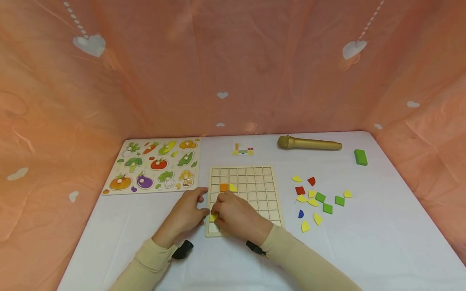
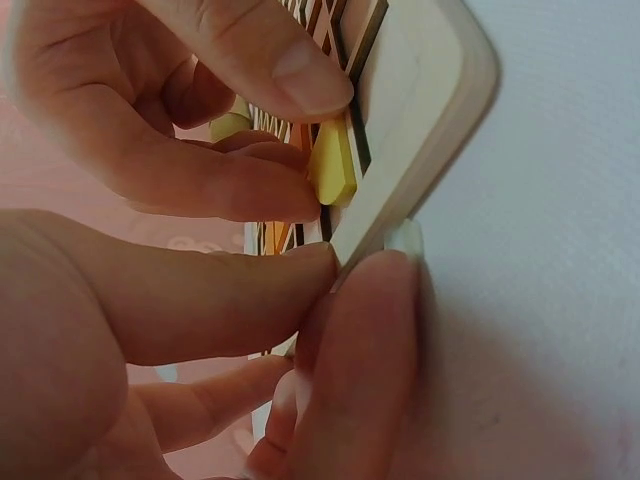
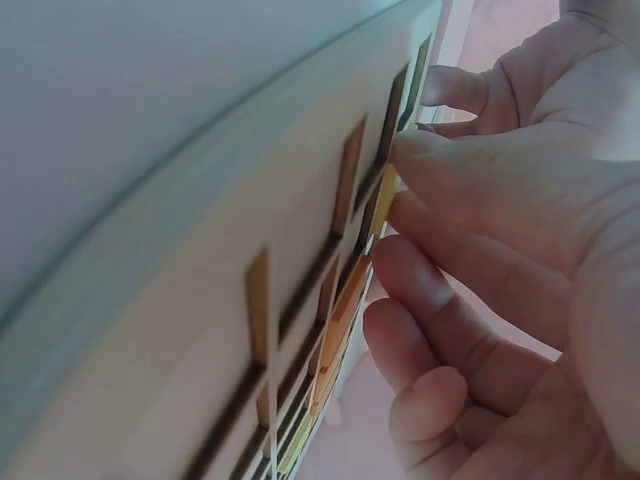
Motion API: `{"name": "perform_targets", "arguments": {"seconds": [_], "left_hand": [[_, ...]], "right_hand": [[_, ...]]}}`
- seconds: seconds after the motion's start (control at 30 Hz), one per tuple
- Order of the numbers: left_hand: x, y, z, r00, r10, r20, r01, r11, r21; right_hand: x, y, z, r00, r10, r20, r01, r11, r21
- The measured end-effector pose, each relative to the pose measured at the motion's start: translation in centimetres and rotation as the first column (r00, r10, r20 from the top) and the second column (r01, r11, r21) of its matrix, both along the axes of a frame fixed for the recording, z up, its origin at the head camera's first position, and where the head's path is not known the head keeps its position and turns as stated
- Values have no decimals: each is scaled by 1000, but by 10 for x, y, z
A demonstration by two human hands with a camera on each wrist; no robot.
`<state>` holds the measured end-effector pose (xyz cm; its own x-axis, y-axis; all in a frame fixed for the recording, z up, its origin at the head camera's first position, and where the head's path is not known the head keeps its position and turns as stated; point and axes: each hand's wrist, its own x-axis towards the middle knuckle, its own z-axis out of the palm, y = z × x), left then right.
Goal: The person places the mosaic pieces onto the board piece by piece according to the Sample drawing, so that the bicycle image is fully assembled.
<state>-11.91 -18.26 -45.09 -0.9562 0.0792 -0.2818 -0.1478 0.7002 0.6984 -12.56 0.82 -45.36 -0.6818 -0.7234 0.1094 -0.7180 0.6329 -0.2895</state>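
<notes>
A wooden grid board [image 1: 267, 187] lies on the white table in front of me. My right hand [image 1: 238, 216] is over its lower left part, pinching a yellow piece [image 2: 335, 162] between thumb and index finger at a cell near the left edge. My left hand [image 1: 185, 214] pinches the board's left edge between thumb and finger, as the left wrist view shows. An orange square [image 1: 224, 187] and a yellow quarter-round piece [image 1: 233, 187] sit side by side in cells above the right hand. That hand hides some of the cells.
Loose yellow, red, green [image 1: 327, 208] and blue pieces lie right of the board. A small pattern card [image 1: 243, 148] is behind it. At the back right are a gold microphone [image 1: 309, 143] and a green block [image 1: 361, 157]. A vegetable peg puzzle [image 1: 153, 165] occupies the back left.
</notes>
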Motion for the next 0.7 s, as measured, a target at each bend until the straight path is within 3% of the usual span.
{"name": "perform_targets", "arguments": {"seconds": [0.47, 0.7], "left_hand": [[0, 2, 1, 1000, -8, 6, 8, 1000, -11], [0, 1, 0, 999, 3, 36, -4, 1000, 20]], "right_hand": [[-1, 5, 3, 999, 23, -38, -23, 1000, -1], [-5, 25, 13, 997, -42, 59, 44, 998, -35]]}}
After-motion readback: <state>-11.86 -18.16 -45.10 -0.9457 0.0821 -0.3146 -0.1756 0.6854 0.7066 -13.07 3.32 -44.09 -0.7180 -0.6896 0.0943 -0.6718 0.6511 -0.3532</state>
